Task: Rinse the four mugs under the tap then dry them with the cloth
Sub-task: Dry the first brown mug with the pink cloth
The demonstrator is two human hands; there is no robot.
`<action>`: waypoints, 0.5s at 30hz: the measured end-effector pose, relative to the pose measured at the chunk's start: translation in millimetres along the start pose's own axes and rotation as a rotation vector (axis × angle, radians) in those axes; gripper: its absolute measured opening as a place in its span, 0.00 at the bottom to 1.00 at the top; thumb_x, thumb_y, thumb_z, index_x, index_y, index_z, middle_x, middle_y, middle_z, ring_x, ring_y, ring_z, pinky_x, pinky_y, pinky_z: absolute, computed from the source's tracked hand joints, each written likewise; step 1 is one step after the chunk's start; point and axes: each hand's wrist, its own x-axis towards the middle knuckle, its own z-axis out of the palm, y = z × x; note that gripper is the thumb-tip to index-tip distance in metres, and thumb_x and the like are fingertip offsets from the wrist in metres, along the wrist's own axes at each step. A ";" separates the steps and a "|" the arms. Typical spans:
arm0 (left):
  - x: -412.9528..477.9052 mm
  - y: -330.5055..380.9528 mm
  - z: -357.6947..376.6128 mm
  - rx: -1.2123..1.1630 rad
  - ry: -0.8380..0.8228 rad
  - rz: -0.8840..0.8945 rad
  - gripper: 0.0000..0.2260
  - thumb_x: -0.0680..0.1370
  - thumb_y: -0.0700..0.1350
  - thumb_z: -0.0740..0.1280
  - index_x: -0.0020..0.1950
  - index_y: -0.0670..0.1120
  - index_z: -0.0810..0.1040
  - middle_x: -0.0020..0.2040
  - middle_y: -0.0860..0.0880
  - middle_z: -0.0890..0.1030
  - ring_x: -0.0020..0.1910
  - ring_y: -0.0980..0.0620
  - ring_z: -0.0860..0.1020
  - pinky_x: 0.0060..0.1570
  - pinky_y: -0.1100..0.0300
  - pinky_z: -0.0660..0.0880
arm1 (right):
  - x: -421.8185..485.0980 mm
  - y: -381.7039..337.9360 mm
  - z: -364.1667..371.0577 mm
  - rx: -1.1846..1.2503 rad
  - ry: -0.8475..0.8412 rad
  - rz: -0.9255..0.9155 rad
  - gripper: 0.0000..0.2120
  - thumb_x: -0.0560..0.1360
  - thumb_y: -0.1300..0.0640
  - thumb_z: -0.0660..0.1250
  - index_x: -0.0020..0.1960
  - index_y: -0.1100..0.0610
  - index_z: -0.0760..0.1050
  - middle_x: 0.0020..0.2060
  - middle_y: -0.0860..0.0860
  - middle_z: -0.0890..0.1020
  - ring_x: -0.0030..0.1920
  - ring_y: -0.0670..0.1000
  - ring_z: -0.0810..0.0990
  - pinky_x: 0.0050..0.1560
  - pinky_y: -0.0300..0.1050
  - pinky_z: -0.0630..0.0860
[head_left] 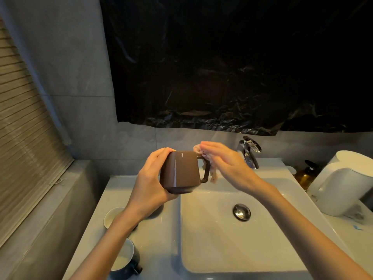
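My left hand grips a brown mug by its body and holds it upright above the left rim of the sink, handle pointing right. My right hand holds a pale cloth against the mug's handle, fingers stretched out over the cloth. Part of the cloth hangs down below the palm. Two more mugs stand on the counter at the left: a light one partly behind my left forearm and a dark one with a pale inside near the bottom edge.
A white basin with a metal drain plug lies below my hands. A chrome tap stands behind it. A white kettle and an amber pump bottle sit at the right. Black plastic sheeting covers the wall above.
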 end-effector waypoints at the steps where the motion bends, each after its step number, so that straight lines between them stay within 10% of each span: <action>1: 0.1 0.3 -0.5 0.008 -0.009 0.007 0.39 0.59 0.48 0.82 0.67 0.47 0.69 0.63 0.53 0.72 0.61 0.60 0.71 0.56 0.73 0.68 | -1.4 1.3 2.3 -0.069 -0.053 -0.021 0.21 0.80 0.65 0.58 0.71 0.53 0.69 0.69 0.46 0.72 0.67 0.38 0.66 0.65 0.22 0.58; 12: -1.0 0.4 -2.0 0.184 -0.072 0.113 0.41 0.62 0.47 0.81 0.70 0.48 0.64 0.67 0.52 0.66 0.63 0.61 0.67 0.55 0.63 0.74 | 1.6 -4.8 -24.2 0.287 0.191 0.171 0.15 0.75 0.60 0.67 0.60 0.51 0.81 0.50 0.45 0.84 0.50 0.42 0.82 0.45 0.37 0.80; 15: -4.4 -1.1 1.7 0.194 -0.051 0.120 0.43 0.61 0.45 0.81 0.70 0.48 0.63 0.68 0.51 0.66 0.66 0.63 0.64 0.57 0.65 0.71 | 4.0 -6.9 -18.2 0.276 0.032 0.224 0.17 0.78 0.59 0.63 0.66 0.51 0.76 0.60 0.45 0.80 0.59 0.43 0.78 0.56 0.36 0.74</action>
